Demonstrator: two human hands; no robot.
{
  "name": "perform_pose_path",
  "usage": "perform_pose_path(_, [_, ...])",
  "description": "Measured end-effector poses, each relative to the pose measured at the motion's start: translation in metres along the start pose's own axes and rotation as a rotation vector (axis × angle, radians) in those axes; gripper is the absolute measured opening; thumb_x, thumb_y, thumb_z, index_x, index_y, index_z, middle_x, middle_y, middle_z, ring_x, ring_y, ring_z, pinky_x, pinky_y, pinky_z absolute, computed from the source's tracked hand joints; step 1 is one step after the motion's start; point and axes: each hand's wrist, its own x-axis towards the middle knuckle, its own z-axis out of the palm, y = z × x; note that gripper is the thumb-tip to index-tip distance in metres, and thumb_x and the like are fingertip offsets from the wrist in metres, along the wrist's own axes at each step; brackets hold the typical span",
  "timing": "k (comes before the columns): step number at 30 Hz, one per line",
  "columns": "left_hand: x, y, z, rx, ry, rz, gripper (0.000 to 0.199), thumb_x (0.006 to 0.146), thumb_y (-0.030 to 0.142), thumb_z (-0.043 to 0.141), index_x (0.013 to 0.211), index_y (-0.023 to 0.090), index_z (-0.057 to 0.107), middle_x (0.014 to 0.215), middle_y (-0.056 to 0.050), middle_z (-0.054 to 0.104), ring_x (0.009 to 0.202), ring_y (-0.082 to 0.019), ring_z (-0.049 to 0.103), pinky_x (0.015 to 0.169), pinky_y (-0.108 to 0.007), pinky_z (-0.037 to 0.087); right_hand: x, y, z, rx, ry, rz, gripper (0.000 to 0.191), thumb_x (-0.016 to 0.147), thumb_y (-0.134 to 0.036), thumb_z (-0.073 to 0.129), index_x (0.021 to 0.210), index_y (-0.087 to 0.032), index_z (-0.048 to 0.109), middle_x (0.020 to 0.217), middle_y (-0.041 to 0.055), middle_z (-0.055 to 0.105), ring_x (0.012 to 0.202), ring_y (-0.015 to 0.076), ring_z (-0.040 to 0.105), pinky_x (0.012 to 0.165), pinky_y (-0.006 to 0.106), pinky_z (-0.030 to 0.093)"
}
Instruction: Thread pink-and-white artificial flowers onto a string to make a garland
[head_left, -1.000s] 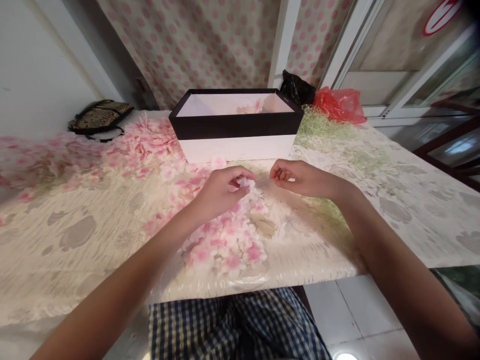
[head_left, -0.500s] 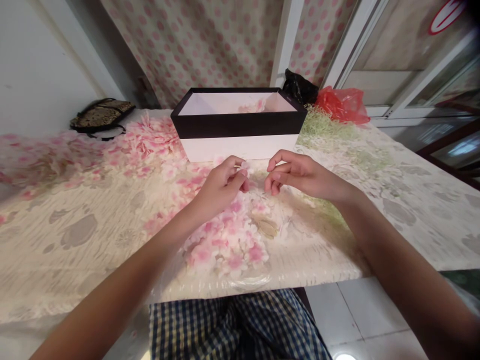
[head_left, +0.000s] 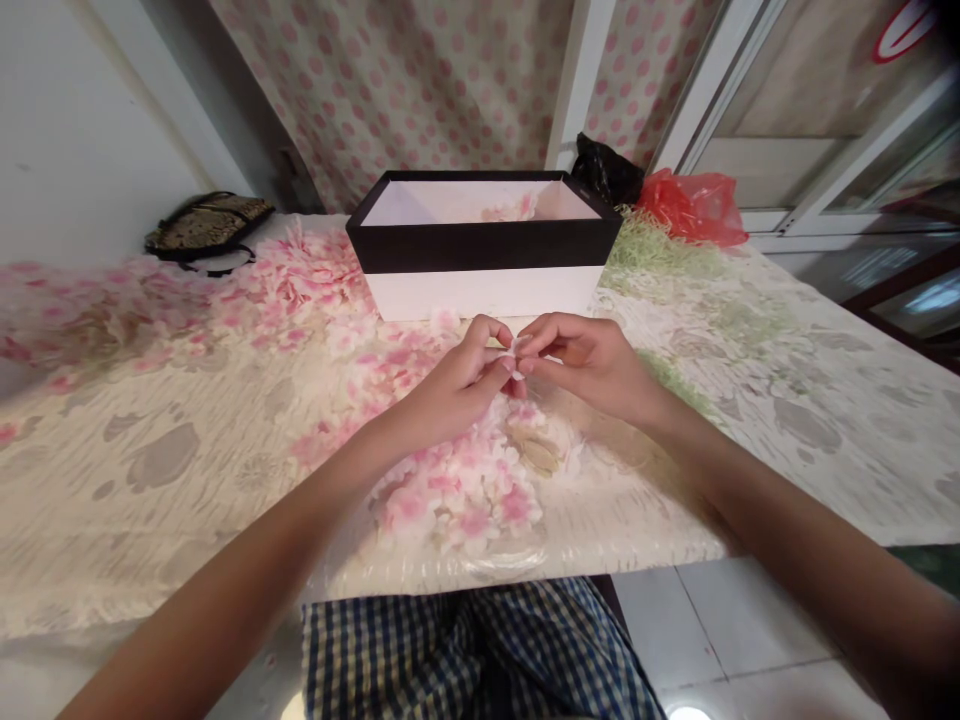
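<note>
The black-and-white rectangular box (head_left: 484, 292) sits at the far middle, its long axis running left to right. Near it, the pink-and-white artificial blossoms (head_left: 472, 515) lie loose by the near edge, so a dragging forearm could probably knock a few off. The left hand (head_left: 450, 395) and right hand (head_left: 604, 365) meet between them, fingertips pinching a tiny whitish petal-like piece (head_left: 513, 350). It looks flimsy, so uneven tugging might tear it, or a loose pinch drop it. Which way that bit points, or its long axis? Can't tell, fingers mostly cover it.
</note>
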Motion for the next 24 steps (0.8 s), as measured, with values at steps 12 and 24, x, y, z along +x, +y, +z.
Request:
perform_pose_path(12, [-0.001,0.002,0.000,0.030,-0.035,0.026,0.004,0.095,0.025,0.040,0.096,0.022,0.039,0.085,-0.001,0.057,0.084,-0.014,0.060,0.074,-0.029,0.044,-0.001,-0.005,0.002,0.007,-0.017,0.040,0.015,0.072,-0.019,0.071,0.070,-0.018,0.057,0.073,-0.0001,0.061,0.063,0.0127,0.060,0.063,0.030,0.048])
perform_pose_path(24, [-0.003,0.000,-0.005,0.842,-0.173,0.234,0.014,0.090,0.022,0.048,0.097,0.020,0.061,0.102,-0.004,0.063,0.095,-0.020,0.058,0.084,-0.036,0.041,0.004,0.009,-0.007,-0.227,0.204,0.052,0.006,0.076,-0.014,0.061,0.077,-0.019,0.057,0.070,-0.0026,0.057,0.066,0.0112,0.056,0.064,0.028,0.045])
